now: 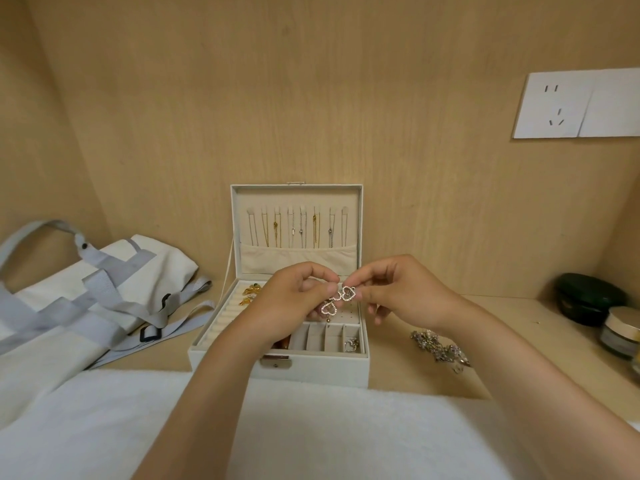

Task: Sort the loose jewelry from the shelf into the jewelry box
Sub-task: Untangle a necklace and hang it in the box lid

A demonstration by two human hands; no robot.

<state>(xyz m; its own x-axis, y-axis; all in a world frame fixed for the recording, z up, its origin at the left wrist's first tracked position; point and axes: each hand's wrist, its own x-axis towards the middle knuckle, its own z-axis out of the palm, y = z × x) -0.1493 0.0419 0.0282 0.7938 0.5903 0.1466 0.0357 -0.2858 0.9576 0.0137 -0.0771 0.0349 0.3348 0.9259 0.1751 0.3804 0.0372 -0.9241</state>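
Hearts (341, 298) at frame centre, just above open box (311, 370): probably light, stiff, apt to snag where linked. Best taken gently by the rims. Pinched between thumb and forefinger of left hand (294, 299) and right hand (405, 296), other fingers curled, forearms converging from bottom.

This looks like a home, probably a bedroom nook. Pale wood panels (311, 98) enclose a built-in shelf (398, 379). A white wall socket (554, 105) sits upper right, a canvas tote bag (104, 289) at left, a cosmetic jar (620, 336) at right, an open jewelry box (311, 374) at centre, and soft white fabric (311, 427) along the bottom.
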